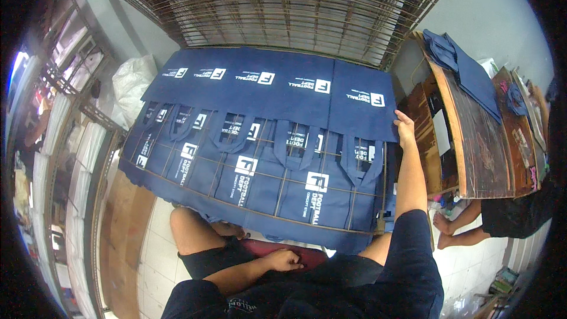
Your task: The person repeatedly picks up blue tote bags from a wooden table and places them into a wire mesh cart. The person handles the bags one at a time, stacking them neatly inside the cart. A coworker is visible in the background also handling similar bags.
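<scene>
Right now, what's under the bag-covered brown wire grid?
Under the brown wire grid, near side: navy fabric bags with white prints. Further back, upper navy bags hide what's beneath.

Wears a dark short-sleeved T-shirt (407, 260) with small pale lettering (242, 305) on the front, and black shorts (204, 261).

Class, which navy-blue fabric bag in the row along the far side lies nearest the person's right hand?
The rightmost navy-blue fabric bag: the right hand is at its right-hand edge, whereas the other bags in that row lie farther left.
</scene>
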Action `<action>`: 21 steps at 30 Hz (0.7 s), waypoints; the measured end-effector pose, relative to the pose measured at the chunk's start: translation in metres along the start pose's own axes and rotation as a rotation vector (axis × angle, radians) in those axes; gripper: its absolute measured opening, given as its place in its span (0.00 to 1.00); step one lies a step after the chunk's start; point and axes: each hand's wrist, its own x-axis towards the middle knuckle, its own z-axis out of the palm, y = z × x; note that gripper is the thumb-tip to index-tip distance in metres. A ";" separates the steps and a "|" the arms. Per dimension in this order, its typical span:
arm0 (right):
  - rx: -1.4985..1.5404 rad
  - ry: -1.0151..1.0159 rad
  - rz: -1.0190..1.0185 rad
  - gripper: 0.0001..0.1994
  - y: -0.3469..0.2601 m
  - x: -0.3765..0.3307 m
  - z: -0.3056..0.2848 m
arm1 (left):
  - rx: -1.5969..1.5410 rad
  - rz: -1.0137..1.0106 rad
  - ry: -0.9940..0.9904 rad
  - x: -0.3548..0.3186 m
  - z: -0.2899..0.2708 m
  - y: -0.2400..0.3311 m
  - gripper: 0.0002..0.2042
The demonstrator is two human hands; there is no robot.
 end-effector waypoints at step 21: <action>-0.191 0.095 -0.357 0.19 -0.036 -0.045 -0.011 | 0.055 0.063 -0.049 0.004 0.004 -0.012 0.23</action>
